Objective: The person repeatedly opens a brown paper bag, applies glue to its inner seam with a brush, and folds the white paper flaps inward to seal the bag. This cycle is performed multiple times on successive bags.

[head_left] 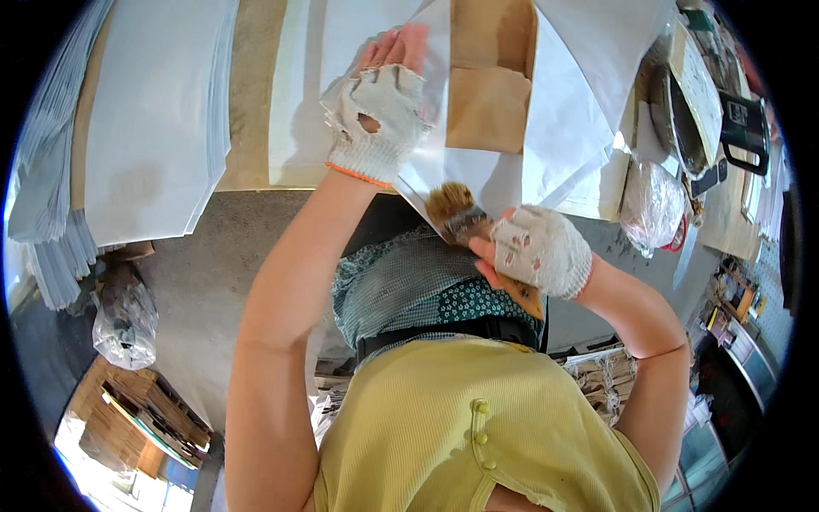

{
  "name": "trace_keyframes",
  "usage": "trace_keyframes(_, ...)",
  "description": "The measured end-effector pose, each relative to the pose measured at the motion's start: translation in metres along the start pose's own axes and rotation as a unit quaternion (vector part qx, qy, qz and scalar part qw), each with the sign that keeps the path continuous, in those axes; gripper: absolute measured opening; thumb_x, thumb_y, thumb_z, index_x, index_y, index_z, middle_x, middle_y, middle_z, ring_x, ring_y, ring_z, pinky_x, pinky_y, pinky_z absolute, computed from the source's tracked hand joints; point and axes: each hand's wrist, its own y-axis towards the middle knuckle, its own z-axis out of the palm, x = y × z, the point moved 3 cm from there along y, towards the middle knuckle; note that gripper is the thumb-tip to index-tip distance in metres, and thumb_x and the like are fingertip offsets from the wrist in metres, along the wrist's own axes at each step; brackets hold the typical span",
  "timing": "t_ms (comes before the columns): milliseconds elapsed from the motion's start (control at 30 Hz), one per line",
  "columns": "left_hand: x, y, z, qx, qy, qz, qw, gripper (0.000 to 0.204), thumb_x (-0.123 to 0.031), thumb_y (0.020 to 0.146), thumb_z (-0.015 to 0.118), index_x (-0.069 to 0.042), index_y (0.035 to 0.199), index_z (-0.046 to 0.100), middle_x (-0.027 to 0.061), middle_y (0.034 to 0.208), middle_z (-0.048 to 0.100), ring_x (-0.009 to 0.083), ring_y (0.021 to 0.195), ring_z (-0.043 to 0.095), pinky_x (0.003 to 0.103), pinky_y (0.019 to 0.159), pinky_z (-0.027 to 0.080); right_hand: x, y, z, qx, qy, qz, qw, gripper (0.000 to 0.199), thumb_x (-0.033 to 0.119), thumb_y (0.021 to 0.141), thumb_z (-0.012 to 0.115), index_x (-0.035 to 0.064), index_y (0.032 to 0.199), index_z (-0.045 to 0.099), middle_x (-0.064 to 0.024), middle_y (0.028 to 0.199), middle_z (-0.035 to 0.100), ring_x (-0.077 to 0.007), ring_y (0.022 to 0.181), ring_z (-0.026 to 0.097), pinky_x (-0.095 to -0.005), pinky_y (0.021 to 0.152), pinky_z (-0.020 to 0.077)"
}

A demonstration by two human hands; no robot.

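Right fingers (490,254): curled tight round my brush (456,213), bristles pointing up-left onto the paper's near edge.
Left hand (382,107): fingers flat and spread, pinning the white sheet (478,171).
Brown bag (488,107): just right of my left hand, beyond the brush.
Counter (256,102): underneath.

Left hand (386,102), worn fingerless glove, flat on white paper sheet (478,171). Right hand (539,252), gloved, grips brush (456,213); bristles touching sheet's lower edge. White sheet stack (145,119) at left.
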Motion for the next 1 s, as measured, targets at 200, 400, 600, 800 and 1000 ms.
trace_keyframes(200, 0.005, -0.004, -0.005, 0.007, 0.029, -0.023, 0.999, 0.067, -0.01, 0.087, 0.057, -0.006, 0.15, 0.034, 0.0153, 0.148, 0.046, 0.0325, 0.136, 0.044, 0.043, 0.117, 0.031, 0.0, -0.006, -0.057, -0.013, 0.217, 0.084, 0.972, 0.005, 0.017, 0.083, 0.065, 0.0134, 0.081, 0.065, 0.0001, 0.075, 0.065, -0.0165, 0.059, 0.06, -0.0326, 0.052, 0.048)
trace_keyframes(400, 0.002, -0.002, -0.002, -0.006, 0.021, -0.013, 1.0, 0.059, -0.007, 0.091, 0.052, -0.008, 0.148, 0.038, 0.011, 0.148, 0.046, 0.0297, 0.137, 0.044, 0.042, 0.116, 0.031, -0.002, -0.048, -0.02, -0.051, -0.035, 0.171, 0.983, 0.015, 0.02, 0.076, 0.073, 0.0119, 0.084, 0.063, 0.0005, 0.072, 0.061, -0.0176, 0.057, 0.06, -0.0301, 0.047, 0.048)
trace_keyframes(600, 0.009, -0.006, 0.003, -0.001, 0.02, -0.001, 1.0, 0.044, -0.016, 0.091, 0.055, -0.01, 0.133, 0.049, 0.0117, 0.149, 0.045, 0.0288, 0.137, 0.044, 0.042, 0.116, 0.032, 0.016, -0.023, -0.016, 0.025, 0.128, 0.134, 0.982, 0.009, 0.019, 0.074, 0.068, 0.0152, 0.073, 0.059, 0.0005, 0.069, 0.059, -0.0172, 0.062, 0.059, -0.0293, 0.053, 0.0479)
trace_keyframes(800, -0.007, 0.0, -0.012, 0.021, 0.021, -0.022, 0.999, 0.054, -0.006, 0.088, 0.052, -0.006, 0.141, 0.043, 0.0109, 0.147, 0.047, 0.0291, 0.135, 0.045, 0.042, 0.114, 0.034, 0.005, -0.041, -0.024, 0.008, 0.046, 0.128, 0.991, 0.011, 0.02, 0.076, 0.07, 0.0138, 0.072, 0.061, -0.0026, 0.069, 0.059, -0.0199, 0.056, 0.058, -0.0316, 0.051, 0.0486)
trace_keyframes(1000, 0.005, -0.003, -0.004, -0.011, 0.043, 0.01, 0.999, 0.053, -0.012, 0.088, 0.053, -0.005, 0.14, 0.043, 0.0115, 0.145, 0.049, 0.0297, 0.13, 0.049, 0.041, 0.11, 0.038, 0.005, -0.014, -0.035, 0.072, 0.085, 0.193, 0.975, 0.022, 0.026, 0.069, 0.074, 0.0112, 0.069, 0.058, -0.0048, 0.065, 0.058, -0.0266, 0.058, 0.059, -0.0373, 0.047, 0.0436)
